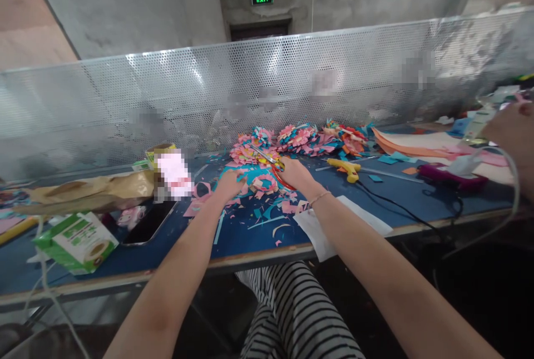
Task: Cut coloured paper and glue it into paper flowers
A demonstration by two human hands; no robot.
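My right hand (297,174) is closed round a pair of scissors (263,154); the metal blades point up and left, and a red handle loop shows below the fingers. Just left of it, my left hand (230,185) is closed at the edge of some blue paper (253,172), fingertips partly hidden. Around both hands lie pink and blue paper scraps (267,211). Beyond them sits a heap of cut-paper flowers (298,137) in pink, blue, yellow and red. A ring of pink and blue paper petals (263,183) lies between my hands.
Right of my hands lie a yellow glue gun (346,168) with a black cord, a purple tool (453,177) and peach sheets (417,144). Another person's hand (511,125) is at far right. A phone (149,224) and green-white box (79,242) lie left. A perforated metal screen (233,92) stands behind.
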